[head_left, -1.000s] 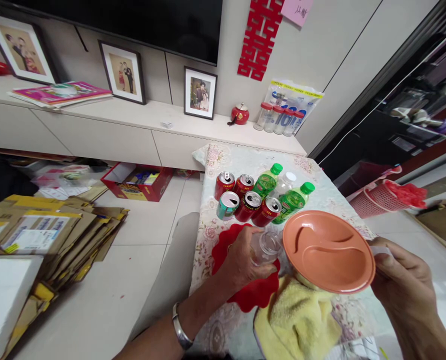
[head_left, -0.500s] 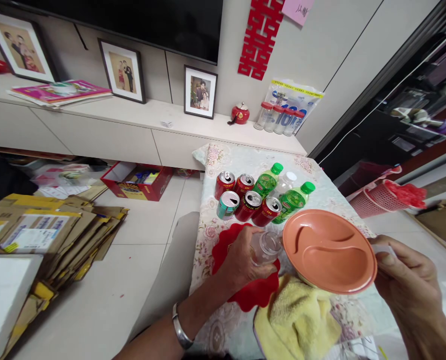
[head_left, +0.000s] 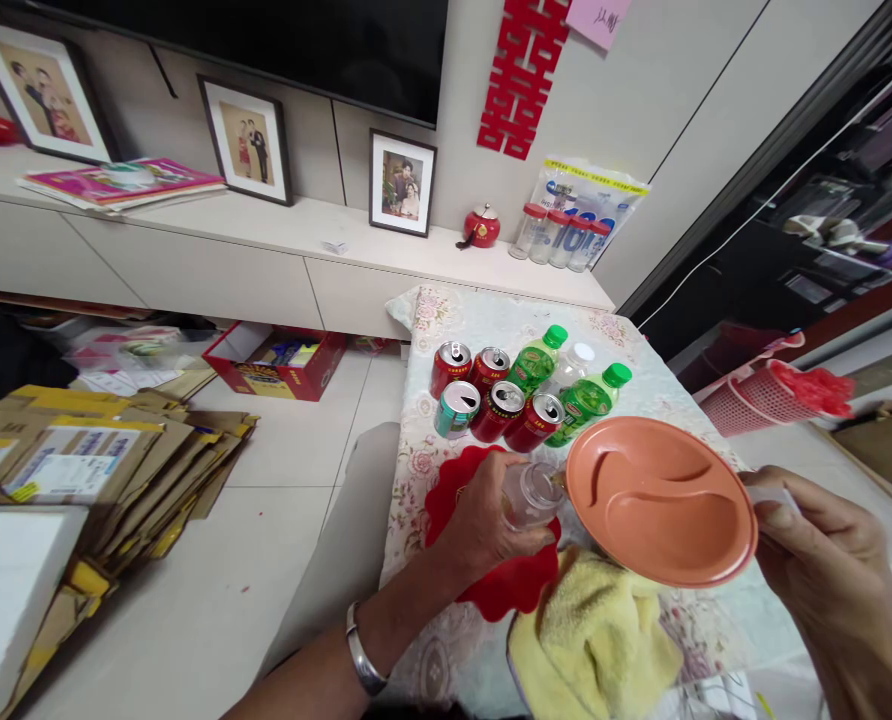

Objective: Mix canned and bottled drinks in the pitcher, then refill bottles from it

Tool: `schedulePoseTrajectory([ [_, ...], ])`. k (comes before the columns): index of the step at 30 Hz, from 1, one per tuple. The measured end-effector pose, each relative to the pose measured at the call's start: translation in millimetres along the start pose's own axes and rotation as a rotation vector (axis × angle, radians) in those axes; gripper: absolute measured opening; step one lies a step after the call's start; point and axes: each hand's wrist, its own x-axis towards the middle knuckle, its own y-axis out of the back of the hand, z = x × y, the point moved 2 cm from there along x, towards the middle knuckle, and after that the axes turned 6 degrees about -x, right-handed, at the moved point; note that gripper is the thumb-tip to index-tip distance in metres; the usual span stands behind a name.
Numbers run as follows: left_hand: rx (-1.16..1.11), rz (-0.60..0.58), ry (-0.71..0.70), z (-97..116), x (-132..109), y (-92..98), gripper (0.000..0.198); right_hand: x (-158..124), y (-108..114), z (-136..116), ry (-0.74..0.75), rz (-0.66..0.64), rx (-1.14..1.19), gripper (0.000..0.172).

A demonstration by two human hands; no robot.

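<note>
My left hand (head_left: 483,515) is wrapped round a small clear jar (head_left: 528,497), which it tilts toward the rim of an orange divided dish (head_left: 660,500). The jar's mouth is close to the dish's left edge; whether they touch, I cannot tell. At the dish's right edge, my right hand (head_left: 821,560) is closed, with a whitish piece showing by the thumb; it appears to hold the dish up. Beneath the left hand lies a red scalloped mat (head_left: 453,480). A yellow cloth (head_left: 596,635) is bunched below the dish.
Several drink cans (head_left: 504,400) and green-capped bottles (head_left: 585,405) stand beyond my hands on the flowered tablecloth (head_left: 476,320). Red-lidded jars (head_left: 558,240) line the cabinet top behind. Flattened cardboard (head_left: 101,470) is stacked on the floor at left; a pink basket (head_left: 761,395) is at right.
Almost nothing differs. The dish and my right hand have shifted very slightly to the right; my left hand still holds the jar in the same place.
</note>
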Motion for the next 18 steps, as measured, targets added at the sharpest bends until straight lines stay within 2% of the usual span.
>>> schedulePoseTrajectory([
  [18,-0.022,-0.018,0.018,-0.7,-0.5,-1.5,0.067,1.8,-0.9,-7.2,0.039,-0.031,-0.029,0.038],
])
